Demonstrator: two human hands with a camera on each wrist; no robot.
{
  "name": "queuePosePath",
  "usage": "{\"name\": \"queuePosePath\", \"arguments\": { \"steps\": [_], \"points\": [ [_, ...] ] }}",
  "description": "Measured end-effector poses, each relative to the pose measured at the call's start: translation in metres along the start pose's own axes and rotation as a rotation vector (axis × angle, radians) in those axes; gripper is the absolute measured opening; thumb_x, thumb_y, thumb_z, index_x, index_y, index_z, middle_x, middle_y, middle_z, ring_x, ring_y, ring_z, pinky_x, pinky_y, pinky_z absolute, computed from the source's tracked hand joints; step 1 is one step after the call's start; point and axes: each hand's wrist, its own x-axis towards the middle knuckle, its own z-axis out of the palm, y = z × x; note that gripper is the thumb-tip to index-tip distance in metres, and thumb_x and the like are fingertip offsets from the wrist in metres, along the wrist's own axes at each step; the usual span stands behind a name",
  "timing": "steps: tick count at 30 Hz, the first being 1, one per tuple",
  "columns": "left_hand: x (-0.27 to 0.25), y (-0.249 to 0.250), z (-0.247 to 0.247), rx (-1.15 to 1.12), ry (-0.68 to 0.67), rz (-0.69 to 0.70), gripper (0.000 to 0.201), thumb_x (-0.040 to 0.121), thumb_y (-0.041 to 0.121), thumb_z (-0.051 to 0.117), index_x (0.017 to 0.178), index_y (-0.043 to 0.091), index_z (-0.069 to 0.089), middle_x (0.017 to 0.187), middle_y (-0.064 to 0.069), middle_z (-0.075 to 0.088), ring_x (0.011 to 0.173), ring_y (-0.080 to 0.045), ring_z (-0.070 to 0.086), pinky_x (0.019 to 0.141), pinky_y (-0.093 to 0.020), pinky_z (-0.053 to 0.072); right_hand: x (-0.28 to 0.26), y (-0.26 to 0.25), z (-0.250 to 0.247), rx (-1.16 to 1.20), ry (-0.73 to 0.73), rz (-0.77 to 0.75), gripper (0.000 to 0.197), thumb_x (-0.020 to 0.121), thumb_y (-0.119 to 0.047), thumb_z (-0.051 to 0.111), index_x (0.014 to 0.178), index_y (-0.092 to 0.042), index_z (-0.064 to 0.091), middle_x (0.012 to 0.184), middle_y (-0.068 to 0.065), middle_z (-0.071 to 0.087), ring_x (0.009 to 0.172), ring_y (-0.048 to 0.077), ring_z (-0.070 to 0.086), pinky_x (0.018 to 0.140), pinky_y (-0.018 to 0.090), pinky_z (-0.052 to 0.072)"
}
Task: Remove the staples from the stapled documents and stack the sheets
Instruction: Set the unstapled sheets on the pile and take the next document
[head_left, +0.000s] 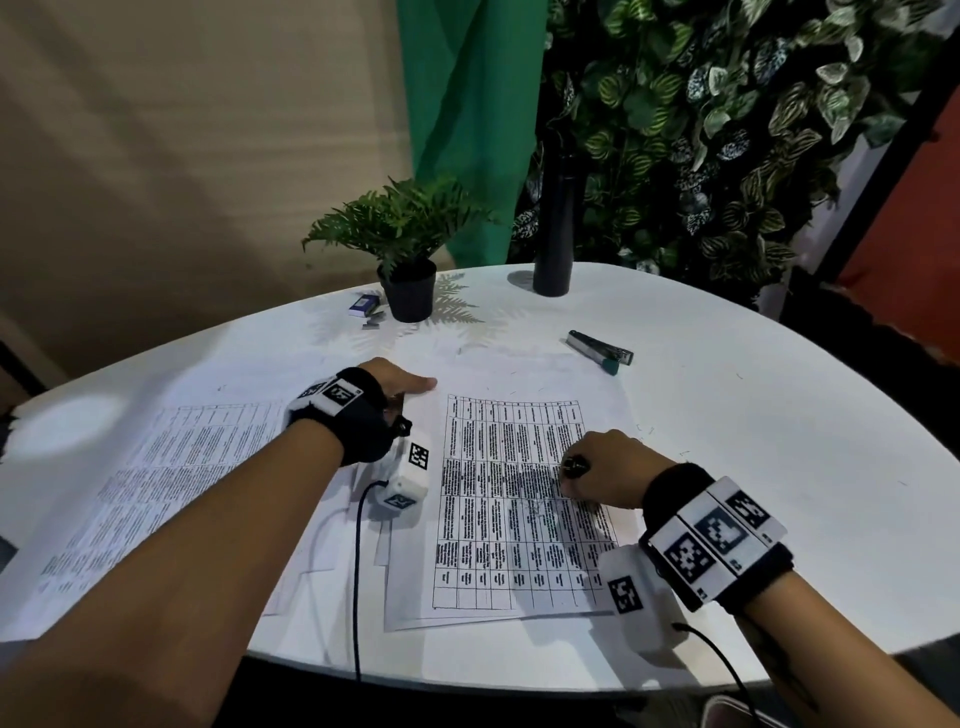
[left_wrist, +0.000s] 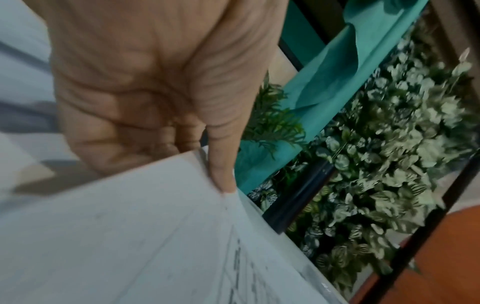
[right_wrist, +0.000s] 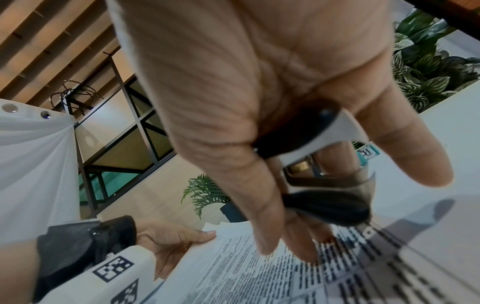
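A printed table document (head_left: 509, 519) of several sheets lies in front of me on the white table (head_left: 753, 415). My left hand (head_left: 410, 387) pinches its far left corner, thumb on top (left_wrist: 223, 181) and fingers beneath the lifted sheets (left_wrist: 130, 226). My right hand (head_left: 587, 467) rests on the page's right side and grips a black and silver staple remover (right_wrist: 324, 185), its fingertips touching the print (right_wrist: 259, 267). A second spread of printed sheets (head_left: 171, 467) lies under my left forearm.
A stapler (head_left: 600, 353) lies at the back right. A potted fern (head_left: 408, 291), a small staple box (head_left: 363, 305) and a black bottle (head_left: 553, 244) stand along the far edge. Loose staples (head_left: 644, 428) dot the table right of the page.
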Motion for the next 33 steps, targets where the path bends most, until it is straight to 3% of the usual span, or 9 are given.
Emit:
{"name": "queuePosePath", "arguments": {
  "steps": [3,6,9,13,15,18,25,28,33],
  "points": [
    [0.000,-0.006,0.004,-0.163,-0.017,0.014,0.053,0.084,0.022,0.071,0.124,-0.005,0.050,0.105,-0.022,0.062,0.085,-0.036,0.060,0.073,-0.035,0.041,-0.001,0.000,0.000,0.008,0.014,0.005,0.020,0.090,-0.023,0.058,0.105,-0.012,0.066,0.107,0.007,0.066,0.097,0.020,0.060,0.074,0.024,0.041],
    [0.013,-0.020,0.007,-0.264,-0.127,-0.016,0.049,0.085,0.032,0.068,0.117,-0.003,0.055,0.106,-0.019,0.063,0.091,-0.034,0.061,0.088,-0.043,0.047,0.000,-0.001,0.000,0.009,0.010,0.008,0.019,0.090,-0.024,0.059,0.104,-0.013,0.066,0.106,0.006,0.066,0.089,0.018,0.056,0.072,0.023,0.040],
    [0.051,-0.046,0.010,-0.267,-0.228,-0.066,0.081,0.051,0.035,0.093,0.119,0.003,0.062,0.132,-0.026,0.053,0.114,-0.036,0.057,0.100,-0.053,0.043,0.001,-0.001,0.000,0.009,0.016,0.014,0.020,0.089,-0.024,0.059,0.105,-0.013,0.065,0.106,0.006,0.065,0.089,0.019,0.055,0.072,0.024,0.039],
    [-0.012,-0.032,0.012,-0.121,-0.197,0.010,0.085,0.068,0.030,0.084,0.133,-0.006,0.043,0.061,-0.011,0.057,0.045,-0.017,0.047,0.049,-0.017,0.038,0.001,0.000,0.002,0.014,0.016,0.021,0.022,0.088,-0.026,0.059,0.106,-0.013,0.063,0.100,0.005,0.063,0.095,0.021,0.059,0.073,0.024,0.042],
    [-0.017,-0.031,0.014,-0.120,-0.194,0.040,0.107,0.058,0.039,0.090,0.137,-0.008,0.035,0.054,-0.004,0.046,0.042,-0.013,0.041,0.048,-0.015,0.037,0.001,0.000,0.002,0.025,0.014,0.019,0.019,0.088,-0.026,0.060,0.102,-0.013,0.064,0.093,0.004,0.062,0.092,0.021,0.060,0.073,0.025,0.044],
    [-0.024,-0.025,0.013,-0.127,-0.092,0.104,0.071,0.067,0.033,0.085,0.117,-0.004,0.051,0.050,-0.004,0.048,0.037,-0.016,0.041,0.041,-0.015,0.031,0.002,0.004,-0.001,0.098,0.024,0.019,0.020,0.089,-0.024,0.060,0.100,-0.009,0.067,0.097,0.007,0.067,0.092,0.021,0.063,0.079,0.028,0.050],
    [-0.040,-0.010,0.006,-0.318,-0.067,0.367,0.028,0.084,0.006,0.068,0.109,-0.007,0.064,0.101,-0.019,0.069,0.089,-0.030,0.065,0.091,-0.046,0.049,0.010,0.029,-0.021,0.518,0.292,0.088,0.008,0.092,-0.013,0.057,0.091,-0.008,0.064,0.077,0.005,0.060,0.066,0.014,0.054,0.052,0.018,0.041],
    [-0.048,-0.002,-0.002,-0.409,-0.083,0.517,0.022,0.083,0.000,0.065,0.105,0.000,0.065,0.077,0.004,0.074,0.072,-0.010,0.070,0.078,-0.030,0.056,0.016,0.036,-0.034,0.886,0.497,0.152,0.007,0.089,-0.011,0.061,0.083,-0.011,0.057,0.079,0.009,0.059,0.071,0.020,0.057,0.053,0.024,0.042],
    [-0.071,0.023,-0.017,-0.518,-0.121,0.685,0.021,0.079,-0.003,0.064,0.098,0.006,0.067,0.080,0.008,0.074,0.078,-0.005,0.071,0.072,-0.019,0.056,0.021,0.033,-0.065,1.217,0.453,0.090,0.020,0.082,-0.014,0.070,0.071,-0.015,0.053,0.060,0.000,0.057,0.057,0.010,0.059,0.042,0.015,0.040]
  ]
}}
